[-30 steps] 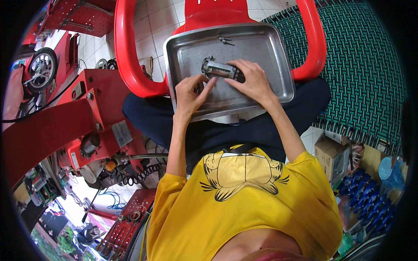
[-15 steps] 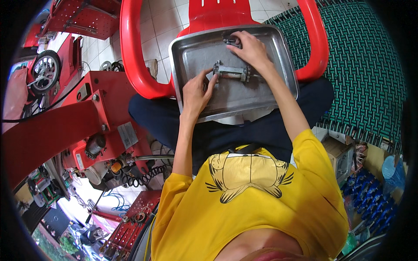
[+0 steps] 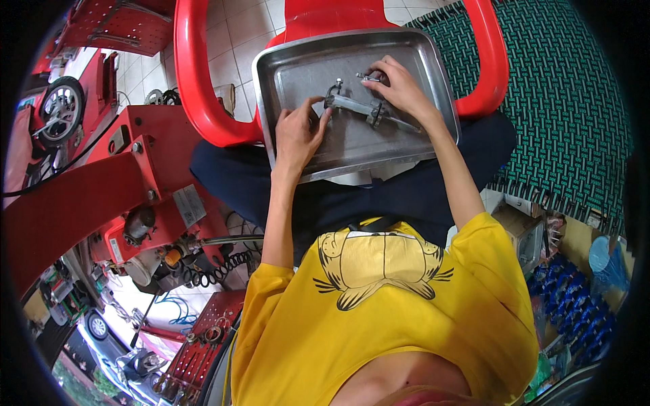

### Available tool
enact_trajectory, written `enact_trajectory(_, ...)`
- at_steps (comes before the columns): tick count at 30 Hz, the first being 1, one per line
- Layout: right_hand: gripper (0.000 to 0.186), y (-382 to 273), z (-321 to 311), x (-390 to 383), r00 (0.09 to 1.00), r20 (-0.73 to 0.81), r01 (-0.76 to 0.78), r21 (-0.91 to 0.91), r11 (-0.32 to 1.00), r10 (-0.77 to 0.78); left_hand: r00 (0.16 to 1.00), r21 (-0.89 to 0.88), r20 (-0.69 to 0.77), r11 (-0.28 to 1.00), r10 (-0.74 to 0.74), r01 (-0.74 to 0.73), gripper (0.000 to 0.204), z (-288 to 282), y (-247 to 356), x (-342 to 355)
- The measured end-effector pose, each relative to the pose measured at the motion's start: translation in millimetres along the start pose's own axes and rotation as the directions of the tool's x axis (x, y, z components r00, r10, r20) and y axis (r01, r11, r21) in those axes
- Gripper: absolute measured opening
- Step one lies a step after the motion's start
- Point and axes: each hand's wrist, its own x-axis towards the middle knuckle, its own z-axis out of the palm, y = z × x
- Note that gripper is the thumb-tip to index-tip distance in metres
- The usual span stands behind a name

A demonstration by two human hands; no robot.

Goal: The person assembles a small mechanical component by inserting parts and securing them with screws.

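Observation:
A grey metal part [image 3: 353, 105] with a slim body, wider ends and a thin rod from its right end lies slanted in a shallow steel tray [image 3: 291, 78]. My left hand [image 3: 296, 135] is closed with thumb and forefinger at the part's left end; where they touch it is partly hidden. A small shiny bolt-like tip stands up at that end. Just above the part's right half, my right hand [image 3: 404, 88] pinches a small dark metal piece [image 3: 370, 77] with a bright end. The fingers hide much of that piece.
The tray rests across my lap against a red plastic chair [image 3: 186, 74]. A green and black woven surface [image 3: 555, 101] lies at the right. Red workshop machinery [image 3: 128, 169] stands close on the left, with a perforated red tool tray [image 3: 203, 318] below it.
My right hand has come nearer with its small piece, closer to the larger part. The larger part has tilted, its right end lower, and the bright tip at its left end now shows.

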Motion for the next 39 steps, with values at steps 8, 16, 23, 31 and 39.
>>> enact_trajectory(8,0.034,-32,-15,-36,0.976,0.075,0.184,0.23,0.956,-0.206,1.0,0.01,0.023,1.0,0.009,-0.01,0.022,6,-8,-1)
enact_trajectory(16,0.027,-37,-8,-38,0.982,0.143,0.079,0.303,0.95,-0.127,1.0,0.043,0.028,0.999,0.0,-0.001,0.021,4,-5,0)
enact_trajectory(23,0.027,-16,6,-41,0.983,0.083,0.134,0.295,0.946,-0.166,0.999,0.033,0.039,0.999,-0.024,0.023,0.022,5,-7,-1)
enact_trajectory(31,0.034,-19,6,-41,0.977,0.094,0.148,0.343,0.928,-0.191,1.0,0.047,0.017,0.999,0.013,-0.014,0.021,6,-6,0)
enact_trajectory(39,0.043,-13,12,-40,0.967,-0.014,0.254,0.191,0.948,-0.256,0.999,0.061,0.034,0.998,-0.012,0.01,0.023,5,-6,1)
